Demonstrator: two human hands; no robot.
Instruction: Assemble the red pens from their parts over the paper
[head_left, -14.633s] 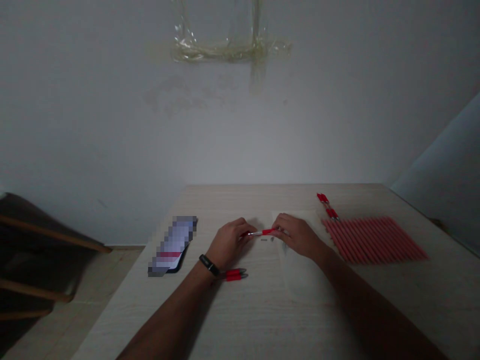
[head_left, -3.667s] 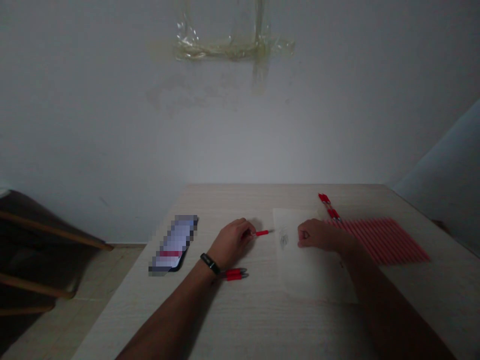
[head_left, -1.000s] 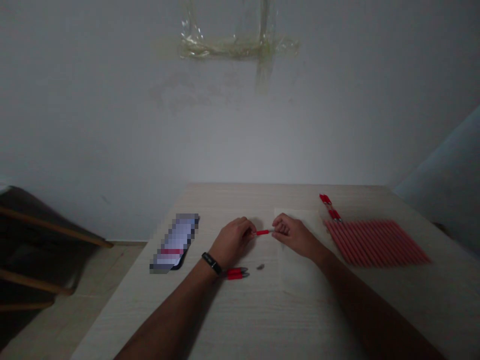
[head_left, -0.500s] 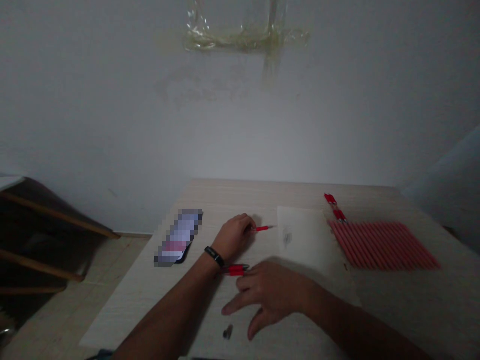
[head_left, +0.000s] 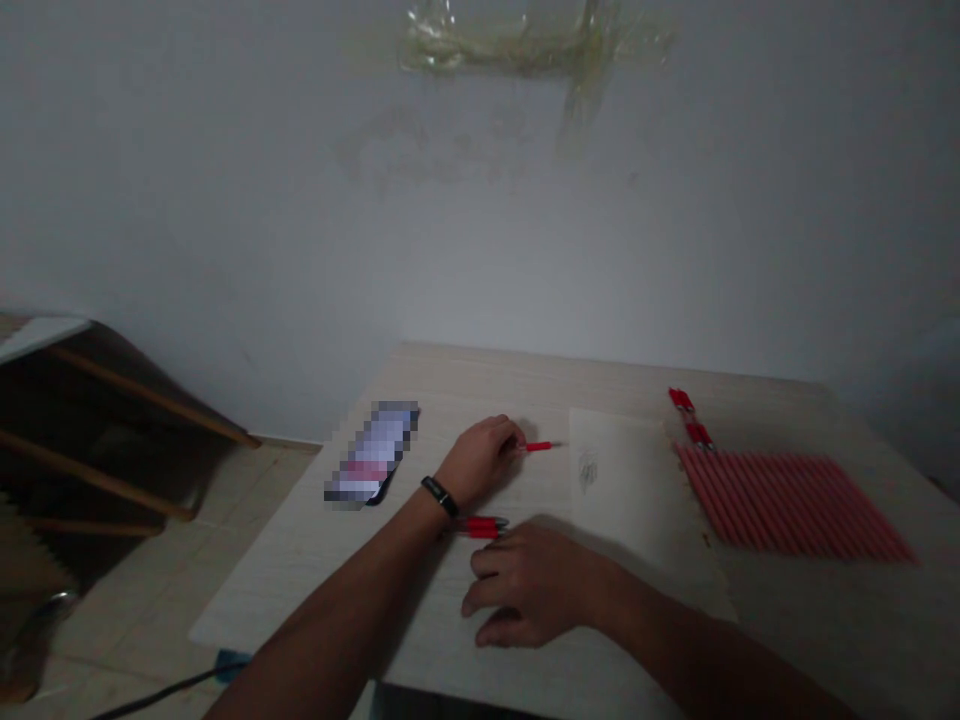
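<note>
Well, the left hand (head_left: 480,460) should hold still, fingers pinching the red pen (head_left: 539,447); I can't tell if the right hand (head_left: 540,582) grips anything.

There are two hands (head_left: 476,462), five pens (head_left: 538,447), one phone (head_left: 375,450), one sheet (head_left: 637,490).

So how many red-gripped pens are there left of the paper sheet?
3 visible: one pen in the left hand, and two pens side by side near the black wristband. More could be hidden under the arm.
</note>
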